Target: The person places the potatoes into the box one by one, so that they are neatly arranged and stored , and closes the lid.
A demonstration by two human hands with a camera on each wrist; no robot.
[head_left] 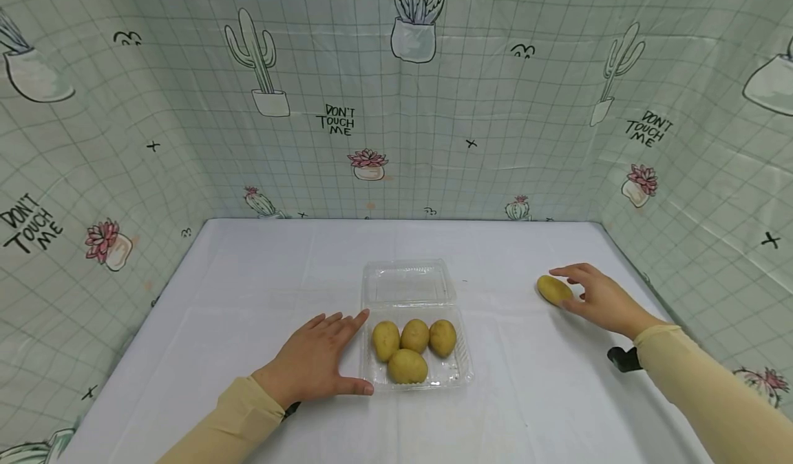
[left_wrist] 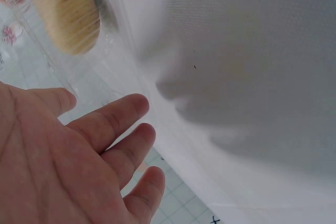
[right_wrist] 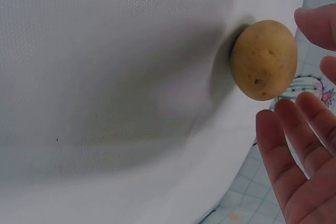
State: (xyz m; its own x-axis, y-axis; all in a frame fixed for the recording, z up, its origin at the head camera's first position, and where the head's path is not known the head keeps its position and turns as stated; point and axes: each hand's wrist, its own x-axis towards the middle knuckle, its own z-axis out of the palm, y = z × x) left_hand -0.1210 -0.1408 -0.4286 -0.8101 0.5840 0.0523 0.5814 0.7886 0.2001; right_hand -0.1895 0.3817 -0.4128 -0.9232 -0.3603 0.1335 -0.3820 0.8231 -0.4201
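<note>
Head view: your left hand (head_left: 312, 361), fingers spread, lies at the edge of the clear container (head_left: 407, 283) of four potatoes (head_left: 414, 335); your right hand (head_left: 602, 302) reaches the lone potato (head_left: 553, 289) on the tabletop (head_left: 279, 271), seemingly for pick-up. Left wrist view: fingers extended, empty. Right wrist view: fingers parted, ungripping; closing around it seems next.

walls (head_left: 421, 113): pale green, gridded | prints: potted cacti (head_left: 260, 68), "DON'T TOUCH ME" lettering (head_left: 337, 120) | tabletop (head_left: 279, 264): white

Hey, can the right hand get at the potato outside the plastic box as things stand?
Probably yes: the right hand is close beside that potato, thumb and fingers spread apart, and nothing else shows between hand and potato.
</note>
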